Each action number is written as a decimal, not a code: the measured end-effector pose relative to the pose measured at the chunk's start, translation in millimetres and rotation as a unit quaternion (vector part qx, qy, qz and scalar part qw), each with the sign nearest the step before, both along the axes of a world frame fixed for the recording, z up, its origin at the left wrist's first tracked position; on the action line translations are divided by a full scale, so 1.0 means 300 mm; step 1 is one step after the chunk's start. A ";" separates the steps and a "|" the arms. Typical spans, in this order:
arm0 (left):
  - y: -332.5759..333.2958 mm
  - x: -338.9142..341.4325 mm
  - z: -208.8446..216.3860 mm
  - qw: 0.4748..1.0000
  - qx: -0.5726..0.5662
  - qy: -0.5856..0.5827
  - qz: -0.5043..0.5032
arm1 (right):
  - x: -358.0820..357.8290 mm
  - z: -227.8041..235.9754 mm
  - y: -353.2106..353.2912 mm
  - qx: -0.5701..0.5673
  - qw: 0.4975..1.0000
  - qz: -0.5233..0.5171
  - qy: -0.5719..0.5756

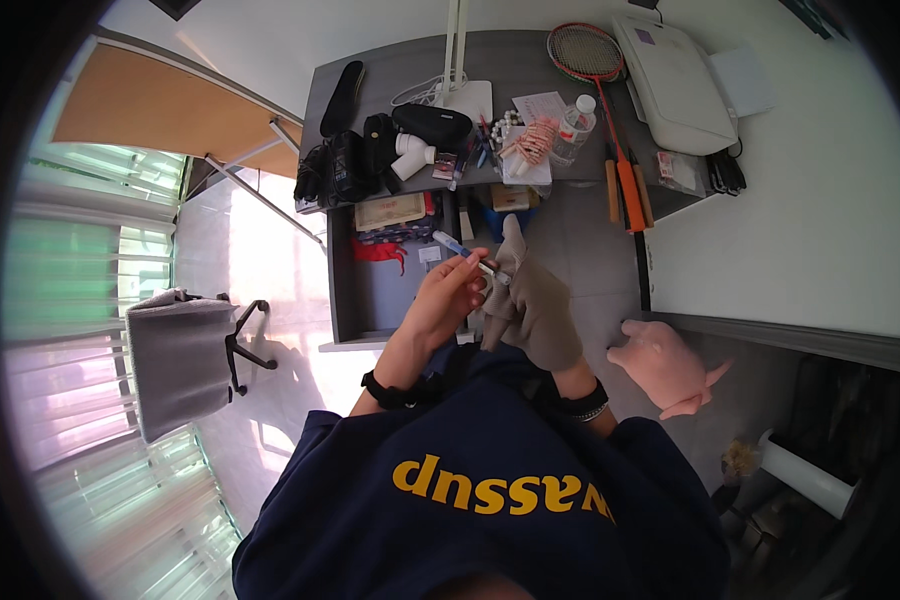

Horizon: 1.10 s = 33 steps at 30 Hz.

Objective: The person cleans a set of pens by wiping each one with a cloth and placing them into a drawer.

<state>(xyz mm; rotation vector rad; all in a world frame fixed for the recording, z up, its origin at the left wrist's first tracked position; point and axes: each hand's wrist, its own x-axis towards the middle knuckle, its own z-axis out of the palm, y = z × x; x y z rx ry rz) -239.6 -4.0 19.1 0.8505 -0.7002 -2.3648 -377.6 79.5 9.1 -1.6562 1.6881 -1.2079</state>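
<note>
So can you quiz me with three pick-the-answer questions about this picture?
1. Where is the badminton racket?
A. in the drawer
B. on the desk beside the white printer
C. on the chair

2. What colour is the glove on the right hand?
A. greyish tan
B. bright green
C. red

3. What is the left hand doing?
A. lying flat on the desk
B. hiding in a pocket
C. pinching a thin pen

Answers: 1 B, the racket lies at the desk's far edge next to the printer. 2 A, the glove looks dull grey-tan. 3 C, the bare fingers close around the pen.
</note>
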 end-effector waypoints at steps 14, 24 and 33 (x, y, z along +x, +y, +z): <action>0.034 -0.061 -0.051 0.999 0.039 -0.027 -0.017 | -0.112 -0.084 0.060 0.055 0.996 0.055 0.044; 0.065 -0.047 -0.080 0.997 0.038 -0.044 0.039 | -0.080 -0.071 0.047 -0.014 0.993 0.066 -0.097; 0.067 -0.008 -0.077 0.994 -0.026 -0.103 0.027 | -0.063 -0.060 0.048 0.034 0.976 0.097 -0.192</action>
